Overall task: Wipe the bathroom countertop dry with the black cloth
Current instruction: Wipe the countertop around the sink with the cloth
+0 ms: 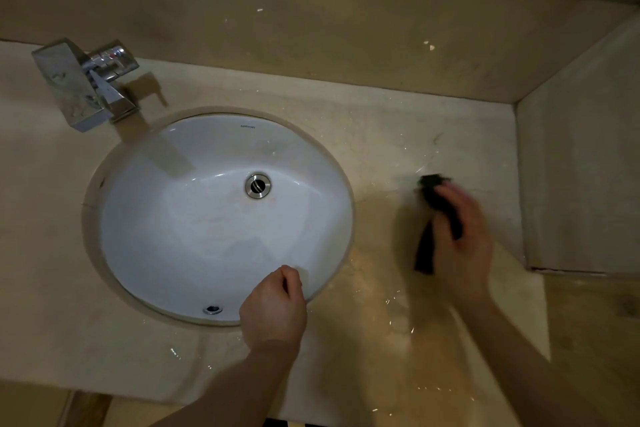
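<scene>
Right hand [462, 236] grips the black cloth [434, 218] on the desk [398, 135] right of the sink [145, 184] — long axis near-to-far; left hand [273, 308], curled and apparently empty, rests at the sink's near rim.

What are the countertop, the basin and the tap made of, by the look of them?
Countertop: probably polished beige marble or similar stone; faint veins, shiny wet glints. Basin: glossy white ceramic, likely glazed, with smooth highlights. Tap: chrome-plated metal, mirror-like reflections.
</scene>
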Demonstrator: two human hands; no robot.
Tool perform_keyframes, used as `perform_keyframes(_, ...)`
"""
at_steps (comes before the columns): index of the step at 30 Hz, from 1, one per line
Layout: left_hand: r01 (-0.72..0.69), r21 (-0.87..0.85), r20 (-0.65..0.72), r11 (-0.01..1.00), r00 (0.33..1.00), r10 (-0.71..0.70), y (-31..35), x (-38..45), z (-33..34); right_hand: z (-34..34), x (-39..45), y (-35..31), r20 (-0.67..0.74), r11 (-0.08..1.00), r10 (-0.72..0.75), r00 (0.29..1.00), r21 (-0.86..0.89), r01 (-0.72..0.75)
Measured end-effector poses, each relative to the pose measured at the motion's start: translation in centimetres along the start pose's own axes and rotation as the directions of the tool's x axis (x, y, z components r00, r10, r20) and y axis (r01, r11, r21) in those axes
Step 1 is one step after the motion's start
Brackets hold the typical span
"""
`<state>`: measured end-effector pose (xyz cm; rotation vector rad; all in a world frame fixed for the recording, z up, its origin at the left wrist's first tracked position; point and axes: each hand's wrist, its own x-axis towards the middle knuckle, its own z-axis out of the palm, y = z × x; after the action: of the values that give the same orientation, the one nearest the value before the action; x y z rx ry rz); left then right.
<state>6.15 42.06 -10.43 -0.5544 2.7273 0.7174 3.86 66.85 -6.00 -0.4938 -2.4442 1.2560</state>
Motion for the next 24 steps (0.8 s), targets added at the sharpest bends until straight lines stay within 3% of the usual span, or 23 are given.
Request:
perform_keyframes(2, -0.007, 0.007, 0.004, 1.000, 1.000, 0.007, 0.0, 0.0, 0.0, -2.8, 3.7, 2.3, -0.052, 0.997, 0.019, 0.998, -0.070, -0.022)
perform_keyframes(6, -0.004, 0.027, 0.023, 1.000, 1.000, 0.003, 0.2, 0.0, 0.0, -4.9, 8.7, 5.6, -0.056, 0.970, 0.193, 0.980, -0.140, -0.199)
perform_keyframes(9, 0.001, 0.026, 0.025, 1.000, 1.000, -0.002, 0.2, 0.0, 0.0, -3.6, 9.0, 6.8, 0.003, 0.964, 0.120, 0.993, -0.241, -0.116)
perform_keyframes(14, 0.014, 0.030, 0.022, 0.999, 1.000, -0.014, 0.3, 0.0, 0.1, -0.5, 7.5, 6.4, -0.098, 0.963, 0.054, 0.994, -0.259, -0.078)
perform_keyframes(24, 0.017, 0.007, 0.016, 1.000, 1.000, -0.017, 0.6, -0.1, -0.2, 6.6, 3.8, 1.9, 0.160, 0.971, -0.088, 0.983, -0.208, 0.120)
